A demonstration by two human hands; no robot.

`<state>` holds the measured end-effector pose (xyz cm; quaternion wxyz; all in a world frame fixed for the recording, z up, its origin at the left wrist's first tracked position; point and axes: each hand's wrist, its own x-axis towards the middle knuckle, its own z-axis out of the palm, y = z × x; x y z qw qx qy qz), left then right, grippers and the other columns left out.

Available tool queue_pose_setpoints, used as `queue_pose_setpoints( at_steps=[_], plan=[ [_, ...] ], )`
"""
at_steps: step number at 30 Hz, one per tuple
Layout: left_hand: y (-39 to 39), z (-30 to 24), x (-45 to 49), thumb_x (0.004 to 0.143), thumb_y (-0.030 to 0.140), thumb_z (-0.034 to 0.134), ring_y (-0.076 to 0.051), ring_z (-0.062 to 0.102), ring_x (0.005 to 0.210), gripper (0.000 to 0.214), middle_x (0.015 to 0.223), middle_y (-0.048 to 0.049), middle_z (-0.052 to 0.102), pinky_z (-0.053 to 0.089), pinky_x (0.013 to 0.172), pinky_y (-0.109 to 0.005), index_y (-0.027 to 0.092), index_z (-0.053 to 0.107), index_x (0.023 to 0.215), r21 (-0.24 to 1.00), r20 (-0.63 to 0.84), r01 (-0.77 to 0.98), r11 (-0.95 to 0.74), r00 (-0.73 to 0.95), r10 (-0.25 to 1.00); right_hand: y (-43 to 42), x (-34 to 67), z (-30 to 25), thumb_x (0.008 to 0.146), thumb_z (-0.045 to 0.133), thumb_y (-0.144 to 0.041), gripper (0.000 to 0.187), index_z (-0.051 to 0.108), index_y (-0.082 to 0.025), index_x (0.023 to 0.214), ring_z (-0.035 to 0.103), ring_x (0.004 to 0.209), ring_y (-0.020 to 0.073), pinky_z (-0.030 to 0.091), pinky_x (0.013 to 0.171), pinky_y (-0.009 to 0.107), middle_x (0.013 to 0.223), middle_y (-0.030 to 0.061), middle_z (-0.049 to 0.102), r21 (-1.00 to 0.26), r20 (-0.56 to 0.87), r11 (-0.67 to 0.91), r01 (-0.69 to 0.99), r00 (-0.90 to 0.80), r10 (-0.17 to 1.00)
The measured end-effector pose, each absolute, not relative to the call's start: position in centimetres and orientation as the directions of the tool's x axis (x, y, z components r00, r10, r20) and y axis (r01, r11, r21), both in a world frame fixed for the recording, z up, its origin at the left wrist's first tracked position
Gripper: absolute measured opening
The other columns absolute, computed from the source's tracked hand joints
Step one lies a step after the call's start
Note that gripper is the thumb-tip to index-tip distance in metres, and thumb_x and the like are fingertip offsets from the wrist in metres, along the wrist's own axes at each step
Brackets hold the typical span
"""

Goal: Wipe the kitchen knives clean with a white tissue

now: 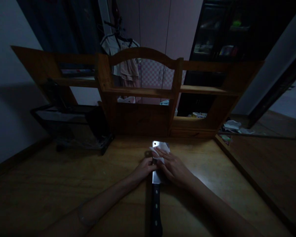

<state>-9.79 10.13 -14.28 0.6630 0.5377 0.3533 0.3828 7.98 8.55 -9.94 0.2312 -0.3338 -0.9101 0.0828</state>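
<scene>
A cleaver (157,178) with a black riveted handle lies over the wooden desk, its handle toward me and its broad blade pointing away. My left hand (146,167) grips the blade's left edge, with the thumb lying on the metal; its other fingers are partly hidden. On the blade's face, my right hand (174,167) presses a white tissue (160,160) held under and between its fingers. Part of the blade is covered by the right hand and the tissue. The blade's far end, with a small round hole, shows beyond the fingers.
The wooden desk (108,197) has a shelf hutch (140,95) along its back. At the left stands a dark-framed rack or box (74,126). Clothes (129,67) hang behind the hutch, before pale cupboard doors. The room is dim.
</scene>
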Motion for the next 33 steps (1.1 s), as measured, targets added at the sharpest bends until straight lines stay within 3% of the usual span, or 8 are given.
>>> queue_pose_setpoints(
  at_steps=[7,13,16,19,22,25,29,33],
  plan=[
    [9.8,-14.0,-9.9,0.075,0.033,0.072,-0.023,0.063,0.091,0.034,0.099,-0.0096,0.070,0.046,0.080,-0.030,0.011,0.069,0.101,0.974,-0.064,-0.163,0.160,0.479,0.876,9.0,8.8,-10.1,0.097,0.038,-0.024,0.043,0.043,-0.015,0.138,0.037,0.134,0.0216,0.034,0.110,0.042,0.142,0.0114,0.045,-0.205,0.402,0.694,0.690,-0.588,0.702],
    [9.6,-13.6,-9.8,0.074,0.034,0.073,-0.023,0.066,0.086,0.036,0.097,-0.0110,0.071,0.048,0.076,-0.031,0.011,0.069,0.102,0.964,-0.103,-0.175,0.202,0.455,0.885,9.1,8.8,-10.5,0.094,0.038,-0.022,0.037,0.055,-0.014,0.126,0.050,0.124,0.0234,0.039,0.105,0.039,0.135,0.0110,0.053,-0.114,0.404,0.565,0.817,-0.481,0.778],
    [9.5,-13.5,-9.7,0.074,0.033,0.073,-0.023,0.066,0.087,0.037,0.101,-0.0119,0.071,0.049,0.078,-0.032,0.012,0.069,0.103,0.956,-0.118,-0.188,0.224,0.454,0.883,9.1,8.8,-10.6,0.094,0.039,-0.023,0.030,0.064,-0.015,0.107,0.062,0.107,0.0245,0.046,0.095,0.038,0.124,0.0115,0.062,-0.074,0.381,0.478,0.875,-0.418,0.824],
    [9.5,-13.7,-9.7,0.074,0.032,0.073,-0.023,0.067,0.085,0.036,0.100,-0.0127,0.071,0.049,0.078,-0.032,0.011,0.068,0.103,0.954,-0.120,-0.193,0.230,0.456,0.882,9.1,9.0,-10.9,0.094,0.038,-0.024,0.031,0.067,-0.015,0.089,0.068,0.082,0.0260,0.050,0.081,0.040,0.097,0.0138,0.071,-0.056,0.358,0.344,0.937,-0.303,0.883],
    [9.6,-13.8,-9.7,0.075,0.032,0.072,-0.022,0.066,0.083,0.035,0.097,-0.0127,0.071,0.048,0.076,-0.031,0.010,0.068,0.102,0.955,-0.110,-0.199,0.220,0.450,0.886,9.3,9.3,-10.9,0.095,0.035,-0.021,0.033,0.065,-0.010,0.101,0.063,0.103,0.0309,0.045,0.092,0.046,0.112,0.0202,0.066,-0.057,0.405,0.279,0.959,-0.233,0.884],
    [9.6,-13.8,-9.7,0.075,0.033,0.071,-0.022,0.066,0.083,0.035,0.096,-0.0120,0.071,0.048,0.075,-0.030,0.010,0.068,0.102,0.956,-0.093,-0.205,0.208,0.462,0.882,9.3,9.4,-10.3,0.095,0.035,-0.018,0.042,0.045,-0.010,0.135,0.035,0.135,0.0269,0.031,0.109,0.045,0.146,0.0157,0.038,-0.064,0.484,0.428,0.901,-0.347,0.803],
    [9.9,-14.1,-9.5,0.068,0.029,0.076,-0.021,0.064,0.083,0.031,0.092,-0.0093,0.071,0.046,0.076,-0.029,0.010,0.070,0.092,0.967,-0.069,-0.196,0.165,0.420,0.905,8.5,8.3,-9.6,0.099,0.031,-0.022,0.049,0.024,-0.020,0.148,0.022,0.141,0.0193,0.027,0.113,0.043,0.154,0.0059,0.024,-0.129,0.434,0.700,0.703,-0.594,0.677],
    [10.2,-14.6,-9.6,0.065,0.028,0.076,-0.021,0.063,0.086,0.027,0.091,-0.0077,0.071,0.045,0.077,-0.029,0.011,0.070,0.086,0.976,-0.031,-0.187,0.109,0.379,0.925,7.8,7.3,-9.5,0.102,0.028,-0.028,0.048,0.018,-0.025,0.149,0.020,0.141,0.0171,0.027,0.113,0.044,0.153,0.0025,0.025,-0.214,0.345,0.754,0.621,-0.675,0.653]
  ],
)
